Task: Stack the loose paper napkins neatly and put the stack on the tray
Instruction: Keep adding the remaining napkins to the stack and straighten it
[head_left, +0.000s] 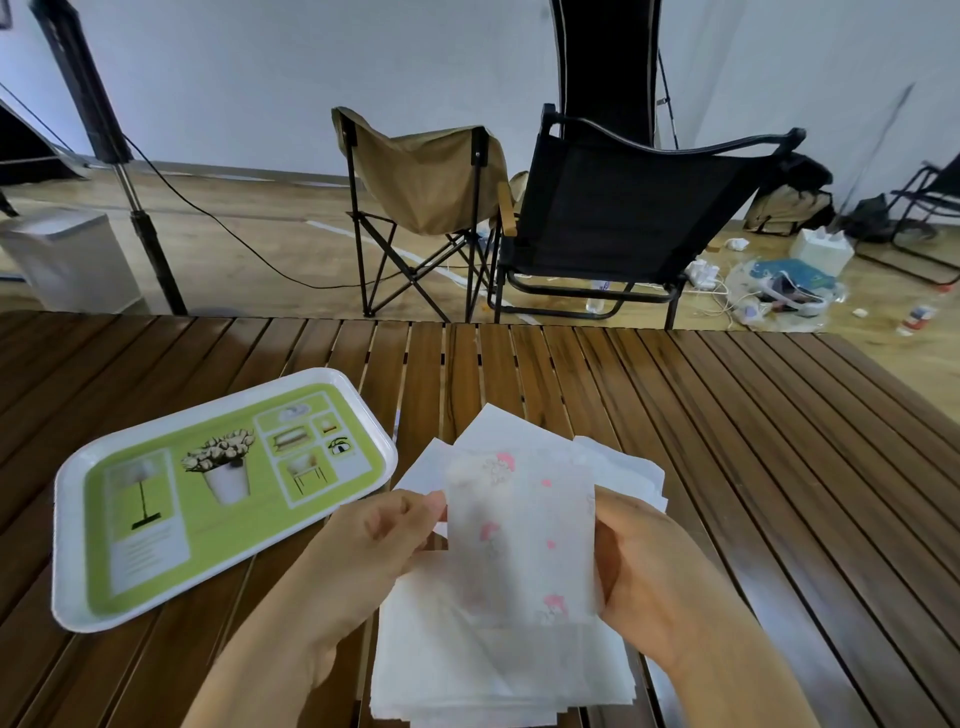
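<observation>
Nearest the camera lies a squared pile of white napkins on the slatted wooden table, its sheet count too fine to tell from the edges. Above it the left hand and right hand each pinch a side edge of one pink-printed napkin, held up between them. To do this step well, I judge the sheet should be lowered flat, with its corners matched to the pile below and both edges released together so it does not skew. Just beyond, at least three loose napkins lie fanned and overlapping, waiting to be gathered. To the left, one green-and-white tray sits on the table with no napkins on it. Behind the table stand two folding chairs, one tan and one black.
</observation>
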